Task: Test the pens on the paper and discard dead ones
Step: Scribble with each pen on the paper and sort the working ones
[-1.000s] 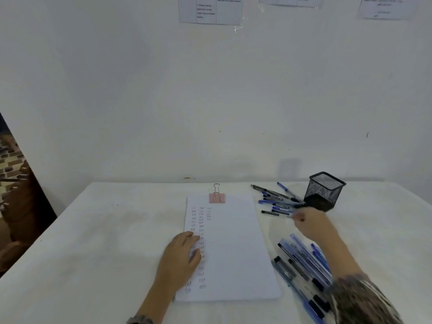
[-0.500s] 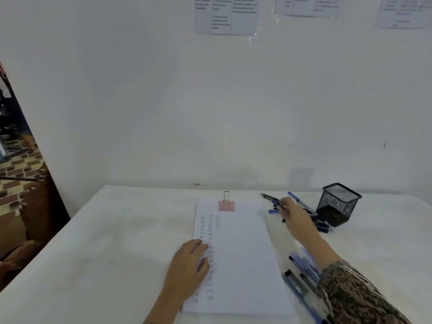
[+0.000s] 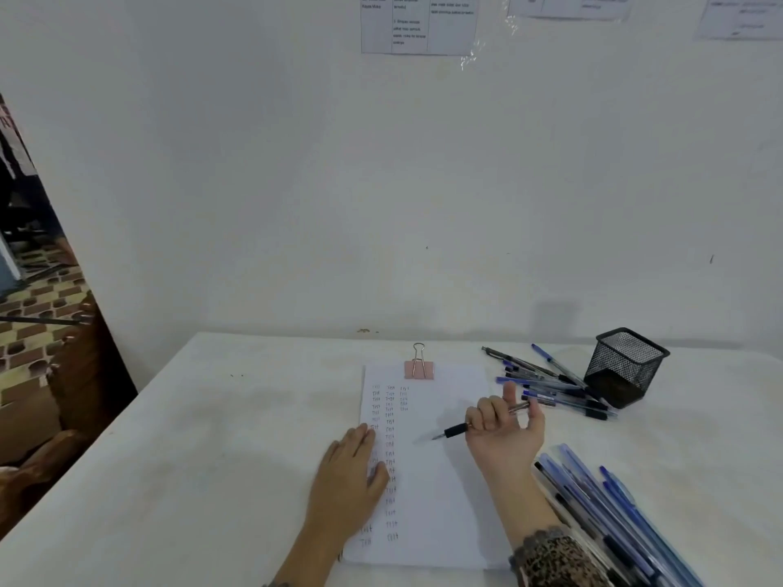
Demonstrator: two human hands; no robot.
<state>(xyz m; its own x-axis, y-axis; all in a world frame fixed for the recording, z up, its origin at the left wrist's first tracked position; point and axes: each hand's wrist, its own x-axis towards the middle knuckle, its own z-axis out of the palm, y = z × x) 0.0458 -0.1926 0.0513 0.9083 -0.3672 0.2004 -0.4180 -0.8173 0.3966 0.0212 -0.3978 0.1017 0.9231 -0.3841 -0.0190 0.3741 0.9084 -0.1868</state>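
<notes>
A: Where is the pen (image 3: 459, 428) being tested?

B: It is in the right hand (image 3: 504, 430), which hovers over the right half of the paper (image 3: 440, 472). The three lower fingers curl around the barrel, while the forefinger and thumb stand free of it. The black grip end points left and down toward the sheet; whether the tip touches the paper cannot be told.

A: And the other hand?

B: The left hand (image 3: 349, 480) lies flat, palm down and fingers spread, on the left edge of the paper, over the columns of small written marks. It grips nothing.

A: How does the sheet sit?

B: It lies on the white table (image 3: 212, 438), held at its top edge by a pink binder clip (image 3: 419, 368). Both hands are over it, the left nearer the person, the right farther up and to the right.

A: The rest of the pens?

B: One loose cluster of pens (image 3: 551, 385) lies beyond the right hand, against the foot of a black mesh cup (image 3: 623, 366). A second pile of pens (image 3: 610, 514), mostly blue, lies just beside the right forearm and its patterned sleeve (image 3: 559, 561), to the right of the paper.
</notes>
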